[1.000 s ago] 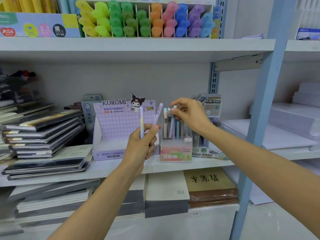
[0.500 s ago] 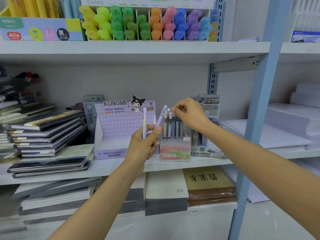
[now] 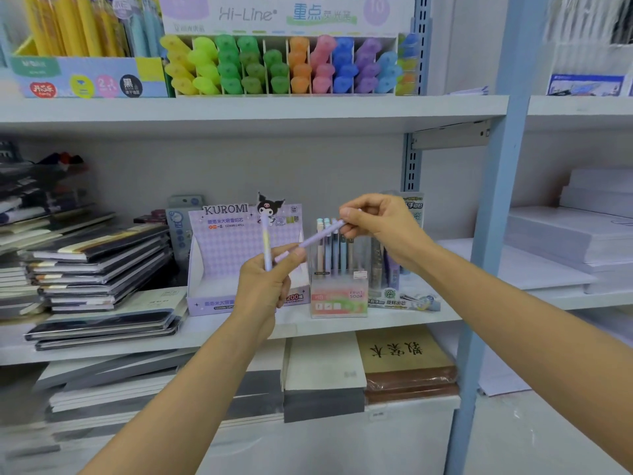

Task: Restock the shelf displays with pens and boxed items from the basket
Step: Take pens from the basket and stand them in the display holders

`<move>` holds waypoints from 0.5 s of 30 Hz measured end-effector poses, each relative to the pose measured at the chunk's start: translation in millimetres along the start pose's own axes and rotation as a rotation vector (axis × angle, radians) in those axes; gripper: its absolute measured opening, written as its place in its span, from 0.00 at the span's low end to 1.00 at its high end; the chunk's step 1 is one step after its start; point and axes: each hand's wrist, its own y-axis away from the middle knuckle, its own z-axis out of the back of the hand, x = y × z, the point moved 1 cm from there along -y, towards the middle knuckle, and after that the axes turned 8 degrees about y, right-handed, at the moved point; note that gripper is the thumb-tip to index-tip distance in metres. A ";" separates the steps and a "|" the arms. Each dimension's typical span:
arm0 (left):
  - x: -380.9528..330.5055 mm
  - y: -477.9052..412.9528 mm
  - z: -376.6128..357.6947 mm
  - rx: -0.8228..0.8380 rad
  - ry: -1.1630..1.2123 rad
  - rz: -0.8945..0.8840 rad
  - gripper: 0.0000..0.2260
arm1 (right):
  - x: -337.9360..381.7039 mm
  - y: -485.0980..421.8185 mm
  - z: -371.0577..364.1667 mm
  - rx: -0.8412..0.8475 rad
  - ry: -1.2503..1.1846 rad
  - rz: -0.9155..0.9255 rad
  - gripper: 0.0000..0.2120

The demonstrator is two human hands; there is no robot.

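Now that the last pen is seated in the Fruit Soda holder (image 3: 339, 298), the right hand (image 3: 380, 228) has come off it and moved over to the left hand (image 3: 263, 289). Its fingertips now pinch the top end of the lilac pen (image 3: 317, 238). Left fingers are curled round the lower end of that one plus a pale pen (image 3: 266, 241) standing upright, both in front of the Kuromi box (image 3: 233, 248). Looks like a handover to me, so lilac probably goes into the holder next. Basket's not in shot.
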 end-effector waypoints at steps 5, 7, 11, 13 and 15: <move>-7.6 3.5 -4.5 -0.105 0.134 -0.089 0.06 | -6.7 16.8 -1.7 0.349 0.203 -0.133 0.08; -9.1 6.1 -9.0 -0.099 0.101 -0.093 0.06 | -8.1 20.1 -6.1 0.394 0.269 -0.094 0.08; -9.7 13.4 -19.4 0.013 -0.066 -0.121 0.02 | 2.0 17.9 -13.9 0.192 0.259 0.026 0.11; -9.9 16.5 -24.9 0.082 -0.123 -0.144 0.02 | 8.1 15.2 -18.0 0.199 0.280 0.060 0.10; -10.4 18.7 -28.6 0.131 -0.165 -0.160 0.02 | 11.0 13.6 -21.2 0.245 0.338 0.075 0.07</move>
